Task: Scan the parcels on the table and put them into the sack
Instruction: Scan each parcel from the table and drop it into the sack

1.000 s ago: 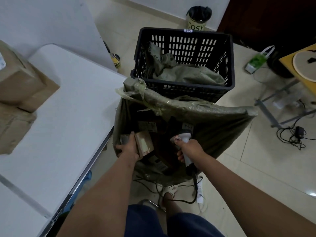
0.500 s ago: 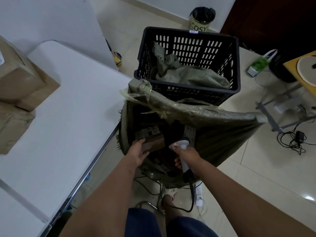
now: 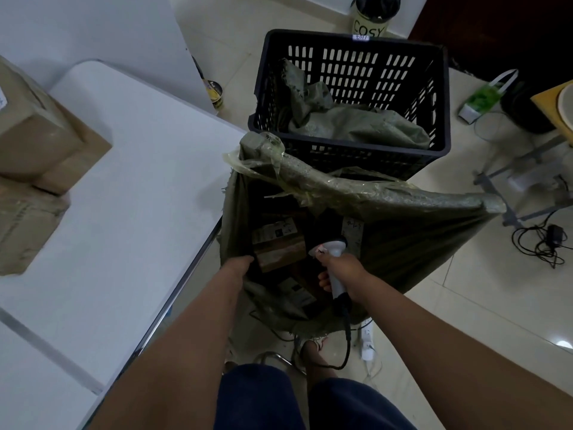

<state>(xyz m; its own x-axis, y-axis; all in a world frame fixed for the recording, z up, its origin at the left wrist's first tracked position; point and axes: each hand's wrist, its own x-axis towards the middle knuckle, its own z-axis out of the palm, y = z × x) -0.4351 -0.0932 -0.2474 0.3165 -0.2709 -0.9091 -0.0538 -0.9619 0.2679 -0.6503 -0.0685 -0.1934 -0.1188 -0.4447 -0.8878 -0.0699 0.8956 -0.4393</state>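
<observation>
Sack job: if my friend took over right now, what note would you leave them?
Left hand: at the near rim of the green woven sack, fingers hidden, grip unclear.
Right hand: grips the white handheld barcode scanner over the sack mouth.
Done: brown labelled cardboard parcels lie inside the sack.
Left: brown cardboard boxes on the white folding table need scanning and sacking.
</observation>
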